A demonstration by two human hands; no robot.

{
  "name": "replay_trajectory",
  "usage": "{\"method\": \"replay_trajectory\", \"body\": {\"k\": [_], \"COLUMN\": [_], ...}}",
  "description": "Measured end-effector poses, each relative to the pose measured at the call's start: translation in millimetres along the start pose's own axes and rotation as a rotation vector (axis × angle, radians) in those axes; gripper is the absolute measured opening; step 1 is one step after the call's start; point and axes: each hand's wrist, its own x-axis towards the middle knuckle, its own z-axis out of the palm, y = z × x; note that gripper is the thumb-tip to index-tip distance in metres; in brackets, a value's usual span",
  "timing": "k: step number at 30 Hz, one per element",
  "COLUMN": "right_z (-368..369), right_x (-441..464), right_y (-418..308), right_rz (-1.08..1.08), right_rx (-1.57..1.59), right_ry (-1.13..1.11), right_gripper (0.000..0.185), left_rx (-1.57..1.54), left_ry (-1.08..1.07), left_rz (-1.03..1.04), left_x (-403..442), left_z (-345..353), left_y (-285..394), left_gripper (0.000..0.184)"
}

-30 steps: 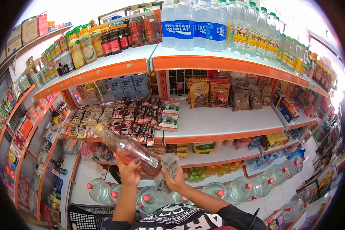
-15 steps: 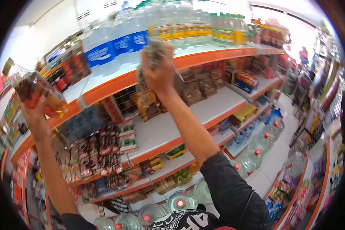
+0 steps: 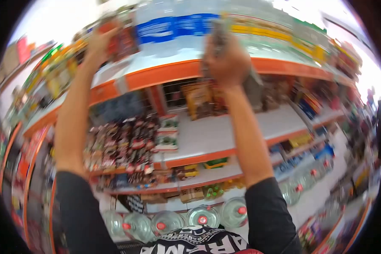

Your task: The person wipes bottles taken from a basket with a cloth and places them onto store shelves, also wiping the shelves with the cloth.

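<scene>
My left hand [image 3: 98, 44] reaches up to the top shelf at the upper left, its fingers round a reddish bottle [image 3: 110, 31] beside other dark-red bottles [image 3: 126, 40]. Blur softens the outline of that bottle. My right hand [image 3: 229, 61] is raised in front of the top shelf's orange edge [image 3: 173, 73], closed on a grey cloth [image 3: 254, 86] that hangs down behind the wrist. Just left of this hand stand large bottles with blue labels [image 3: 161, 31].
Bottles with yellow labels [image 3: 262, 31] line the top shelf at right. Coffee sachets [image 3: 122, 142] and brown packets [image 3: 197, 99] lie on the middle shelf [image 3: 207, 135]. Large water jugs with red caps [image 3: 168, 222] stand on the floor below.
The bottle in my left hand has gone from low in front of the shelves, out to the left, then to the top shelf. My right hand has risen with the cloth. The view has shifted.
</scene>
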Motion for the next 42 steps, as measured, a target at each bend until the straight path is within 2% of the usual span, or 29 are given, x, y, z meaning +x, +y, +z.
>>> {"method": "replay_trajectory", "body": {"k": [1,2,3,5,7,10,12,16,19,20,23,28,31,32,35,36,42], "right_z": [2.1,2.9,0.6,2.2,-0.6,1.5,6.5,2.5,1.0,0.7,2.0,1.3,3.9,4.7,3.6,2.7,1.1], "right_x": [-0.2,0.0,-0.6,-3.1,-2.5,-2.5,-2.2,-2.7,-4.0,-3.7,-2.1,-2.9,-2.6,-2.6,-3.4,-3.4,-3.2], "right_y": [1.0,-0.8,-2.4,-0.5,-4.8,-3.6,1.4,-2.3,-5.8,-5.5,-5.7,-1.4,-0.4,-0.3,-1.2,-1.5,-5.1], "right_rz": [-0.013,-0.044,-0.076,-0.049,-0.04,-0.023,-0.08,-0.069,-0.047,-0.046,-0.048,-0.059,-0.074,-0.084,-0.073,-0.052,-0.03], "right_rx": [0.001,-0.018,-0.05,-0.048,-0.022,-0.03,0.021,0.016,0.014,0.018,0.033,0.014,0.003,0.009,0.026,0.036,0.048], "right_ry": [0.019,0.04,0.068,0.065,0.048,0.023,0.097,0.086,0.059,0.056,0.057,0.049,0.064,0.083,0.076,0.054,0.042], "right_gripper": [0.032,0.033,0.035,0.037,0.036,0.035,0.031,0.03,0.031,0.031,0.031,0.031,0.03,0.029,0.029,0.03,0.031], "left_rx": [0.324,0.543,0.377,0.398,0.115,0.257,0.321,0.246,0.22,0.221,0.277,0.126,0.411,0.408,0.597,0.595,0.776], "left_ry": [0.075,0.158,0.075,-0.002,-0.072,-0.012,0.012,-0.125,-0.231,-0.227,-0.234,-0.437,-0.301,-0.302,-0.368,-0.366,-0.265], "left_rz": [-0.083,-0.082,-0.043,-0.353,-0.114,-0.159,-0.179,-0.224,0.065,0.065,-0.153,-0.108,-0.158,-0.159,-0.297,-0.3,-0.204], "left_x": [-5.8,35.9,43.3,7.5,36.6,30.3,33.2,53.2,69.0,65.4,43.1,44.2,28.6,28.3,31.0,31.9,33.1], "left_z": [4.4,-8.4,-8.3,16.4,7.2,14.7,13.7,3.9,-3.7,-4.2,0.2,-7.2,-6.1,-5.1,-5.0,-4.6,5.0], "left_y": [15.4,-24.8,-37.7,28.9,-17.4,-14.4,-18.7,-38.4,-61.1,-57.2,-29.4,-44.0,-57.8,-58.4,-60.7,-63.6,-65.0], "left_gripper": [0.045,0.045,0.043,0.021,0.021,0.023,0.024,0.028,0.033,0.033,0.035,0.04,0.044,0.044,0.028,0.028,0.042]}}
